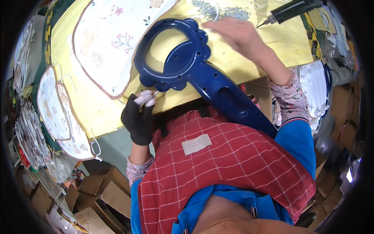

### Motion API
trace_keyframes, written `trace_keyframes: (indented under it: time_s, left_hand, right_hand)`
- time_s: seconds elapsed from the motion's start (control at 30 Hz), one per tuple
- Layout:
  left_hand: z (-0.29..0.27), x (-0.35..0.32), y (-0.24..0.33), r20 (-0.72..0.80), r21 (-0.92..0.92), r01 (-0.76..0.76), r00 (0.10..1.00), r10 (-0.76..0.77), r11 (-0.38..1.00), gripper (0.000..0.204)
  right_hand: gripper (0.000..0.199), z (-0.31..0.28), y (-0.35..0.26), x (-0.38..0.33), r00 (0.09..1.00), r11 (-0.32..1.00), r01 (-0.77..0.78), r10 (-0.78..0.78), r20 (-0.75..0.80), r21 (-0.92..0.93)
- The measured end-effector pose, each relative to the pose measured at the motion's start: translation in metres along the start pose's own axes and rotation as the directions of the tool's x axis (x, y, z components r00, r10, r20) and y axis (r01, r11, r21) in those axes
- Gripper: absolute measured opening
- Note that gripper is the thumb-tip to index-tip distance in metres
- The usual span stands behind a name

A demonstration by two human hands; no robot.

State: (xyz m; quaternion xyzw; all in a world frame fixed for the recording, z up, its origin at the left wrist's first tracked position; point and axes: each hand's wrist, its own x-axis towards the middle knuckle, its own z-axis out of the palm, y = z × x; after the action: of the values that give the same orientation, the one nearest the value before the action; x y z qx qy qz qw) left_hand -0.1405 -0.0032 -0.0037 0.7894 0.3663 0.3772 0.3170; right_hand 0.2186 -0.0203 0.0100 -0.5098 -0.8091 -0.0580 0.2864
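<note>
A glossy dark blue plastic part point(218, 84), with a scalloped ring at one end and a long handle, lies over the table's near edge, its handle reaching toward my body. Small holes dot its rim and handle. My left hand point(139, 117), in a black fingerless glove with white-wrapped fingertips, is closed in a pinch at the ring's lower left edge. A small thin thing shows at those fingertips, too small to name. Beyond the ring, my bare right hand point(238, 37) has its fingers drawn together beside a spread of small silver screws point(233, 13); what they hold is hidden.
A dark electric screwdriver point(290, 13) points its bit toward the yellow tabletop point(280, 46) at the far right. White flower-printed panels with brown edging point(105, 43) lie at the left, more hanging over the edge point(54, 105). Cardboard boxes point(113, 191) stand below left.
</note>
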Motion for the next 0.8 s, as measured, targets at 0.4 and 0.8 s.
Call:
trace_keyframes:
  time_s: [0.4, 0.8]
  left_hand:
    - [0.012, 0.007, -0.003, 0.115, 0.431, -0.307, 0.951, 0.286, 0.848, 0.022]
    - [-0.003, 0.012, 0.003, 0.246, 0.492, -0.390, 0.920, 0.306, 0.778, 0.047]
  right_hand:
    - [0.019, -0.071, 0.049, -0.038, 0.595, 0.934, -0.254, 0.356, -0.721, 0.252]
    - [0.069, -0.068, 0.129, -0.081, 0.236, 0.611, -0.397, 0.789, -0.567, 0.685]
